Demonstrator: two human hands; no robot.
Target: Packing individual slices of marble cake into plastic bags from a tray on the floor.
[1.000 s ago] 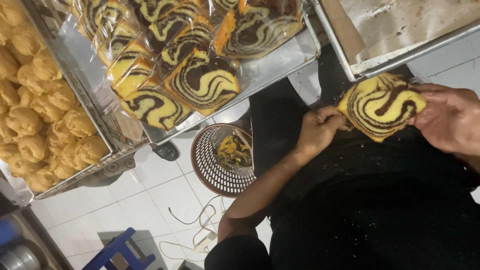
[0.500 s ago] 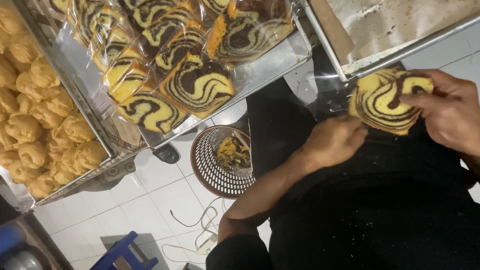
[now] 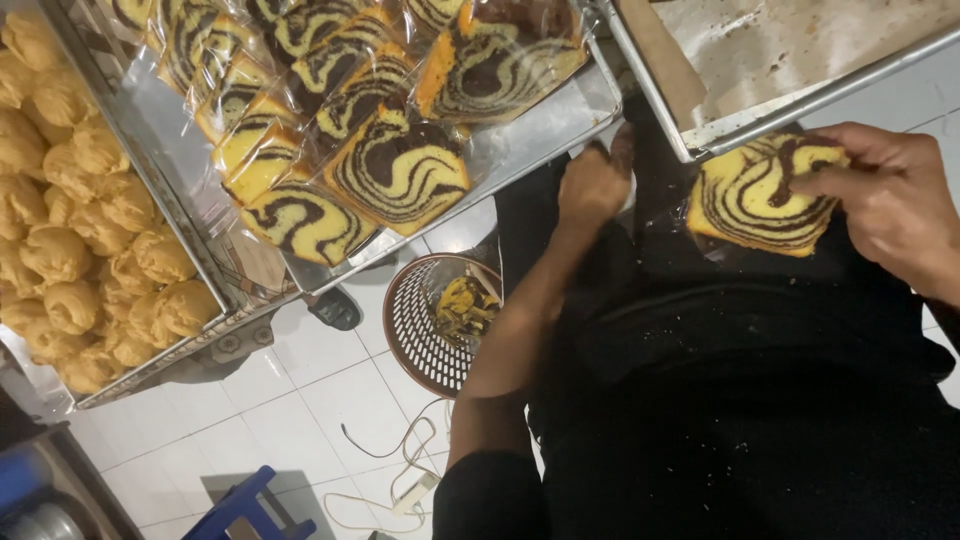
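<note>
My right hand [image 3: 885, 205] grips a slice of yellow-and-brown marble cake [image 3: 755, 195], fingers over its top edge, above my dark lap. A clear plastic bag [image 3: 660, 215] glints around the slice's left side. My left hand [image 3: 595, 185] is closed at that bag's left end, a little apart from the cake and just below the corner of a metal tray [image 3: 560, 120]. That tray holds several bagged marble cake slices [image 3: 400, 165].
A second metal tray [image 3: 120, 150] on the left carries several yellow dough balls. A papered baking pan [image 3: 800, 50] is at the upper right. On the white tiled floor stand a brown mesh basket [image 3: 415, 325] with scraps, a cable, and a blue stool [image 3: 245, 505].
My left hand has let go of the cake slice and moved left toward the tray corner. My right hand keeps the slice, now turned flatter and lower.
</note>
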